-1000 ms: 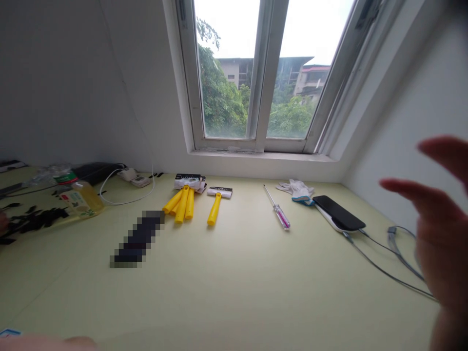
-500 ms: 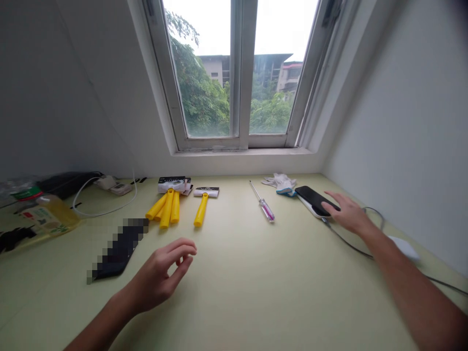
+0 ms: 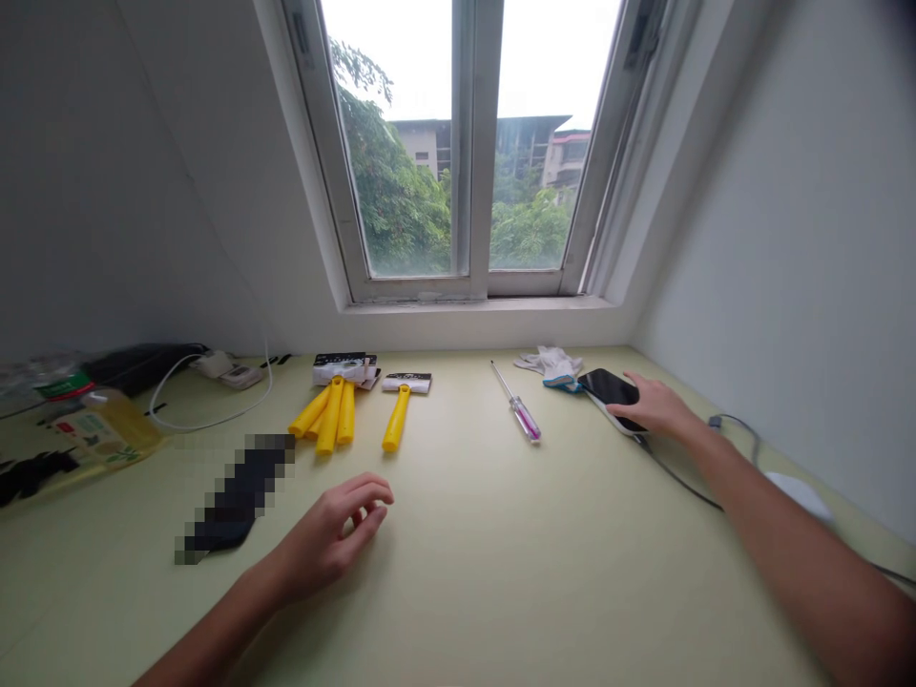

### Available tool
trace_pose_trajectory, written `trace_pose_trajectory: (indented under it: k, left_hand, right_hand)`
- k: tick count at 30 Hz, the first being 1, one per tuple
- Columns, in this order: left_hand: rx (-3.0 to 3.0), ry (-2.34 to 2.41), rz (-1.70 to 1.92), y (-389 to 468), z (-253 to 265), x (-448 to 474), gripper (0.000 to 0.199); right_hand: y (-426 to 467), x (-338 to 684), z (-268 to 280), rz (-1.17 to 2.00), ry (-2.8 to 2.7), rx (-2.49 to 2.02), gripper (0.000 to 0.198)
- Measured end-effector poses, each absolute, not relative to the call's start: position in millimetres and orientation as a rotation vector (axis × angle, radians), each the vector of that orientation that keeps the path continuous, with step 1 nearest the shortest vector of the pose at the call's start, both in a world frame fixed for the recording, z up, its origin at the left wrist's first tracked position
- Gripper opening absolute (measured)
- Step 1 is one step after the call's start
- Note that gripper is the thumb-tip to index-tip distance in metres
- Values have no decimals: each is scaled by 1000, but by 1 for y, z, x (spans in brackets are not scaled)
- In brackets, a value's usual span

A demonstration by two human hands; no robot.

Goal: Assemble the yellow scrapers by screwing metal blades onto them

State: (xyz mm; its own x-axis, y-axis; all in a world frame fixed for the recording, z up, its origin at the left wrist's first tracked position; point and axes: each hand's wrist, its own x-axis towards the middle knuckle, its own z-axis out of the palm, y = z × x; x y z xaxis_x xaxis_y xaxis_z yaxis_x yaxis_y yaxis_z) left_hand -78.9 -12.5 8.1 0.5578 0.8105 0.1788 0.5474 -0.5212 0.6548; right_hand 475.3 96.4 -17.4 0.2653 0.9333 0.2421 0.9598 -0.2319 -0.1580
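Note:
My left hand point(image 3: 336, 525) rests low over the pale green tabletop, fingers loosely bent and thumb apart from them, with nothing held. Nearest it are a yellow-handled scraper point(image 3: 395, 420) and, on its other side, a dark flat object point(image 3: 239, 501) partly blurred by pixel blocks. At the right, my right hand point(image 3: 662, 408) spans a black phone point(image 3: 607, 385), thumb across to its left edge and fingers at its right edge. The phone lies on a flat white thing point(image 3: 599, 405) with a dark cable. A screwdriver point(image 3: 526, 420) with a clear and purple handle lies between my hands.
Several more yellow scrapers point(image 3: 329, 420) lie bunched at the back left. A white glove point(image 3: 551, 362) with a blue cuff sits behind the phone. At far left are a bottle of yellow liquid point(image 3: 107, 429) and a white cable point(image 3: 215, 418). A window point(image 3: 476, 191) rises behind the table.
My right hand has moved left and closed around the phone, its thumb now at the left edge. My left hand has barely moved. The view has tilted up slightly.

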Motion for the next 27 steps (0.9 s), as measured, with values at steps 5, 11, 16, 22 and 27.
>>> trace_pose_trajectory:
  k: [5,11,16,22,27]
  left_hand:
    - [2141,1104,668,-6,11,-75,21]
    - [1957,1033,678,29,16,-56,24]
    - [1806,886,771,69,19,-23,27]
    - [1574,756,893,99,22,32,29]
    - [1312,663,922,113,25,90,40]
  right_hand:
    - [86,446,2,-334,-1638,-2103,85]
    - [96,384,30,-462,-1612,-1762,74]
    - [110,343,37,-467,-1638,-1606,63]
    - [105,313,37,-428,-1698,-1550,64]
    - [95,296,37,-373,-1737,-1465,85]
